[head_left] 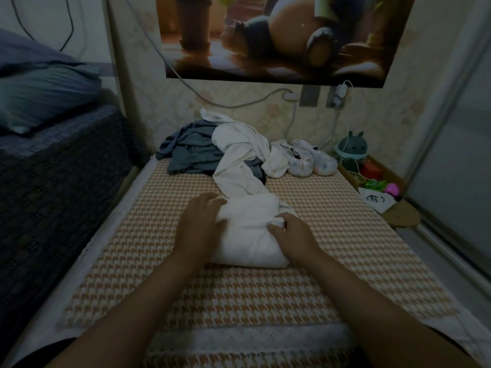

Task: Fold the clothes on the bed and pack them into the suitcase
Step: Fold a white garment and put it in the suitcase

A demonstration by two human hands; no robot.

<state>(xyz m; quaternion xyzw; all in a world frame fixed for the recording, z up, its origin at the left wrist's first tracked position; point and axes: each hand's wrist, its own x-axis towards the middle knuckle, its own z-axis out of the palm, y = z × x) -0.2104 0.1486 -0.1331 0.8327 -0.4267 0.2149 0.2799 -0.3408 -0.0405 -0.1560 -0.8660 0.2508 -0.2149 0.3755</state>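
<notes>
A white garment [251, 235] lies bunched and partly folded in the middle of the houndstooth bed cover [159, 274]. My left hand [198, 227] grips its left edge with curled fingers. My right hand [292, 233] pinches a bunch of its cloth at the right. A long strip of the same white cloth trails back toward a pile of clothes [212, 152], grey-blue and white, at the far end of the bed. Beside the pile lie small white patterned pieces [310, 162]. No suitcase is in view.
A dark quilted bed with a blue pillow [39, 86] rises at the left. At the right, a low shelf holds a rabbit-shaped lamp [352, 150], small toys [377, 179] and a paper [376, 201]. Cables hang down the back wall under a poster [279, 35]. A sliding door is at the far right.
</notes>
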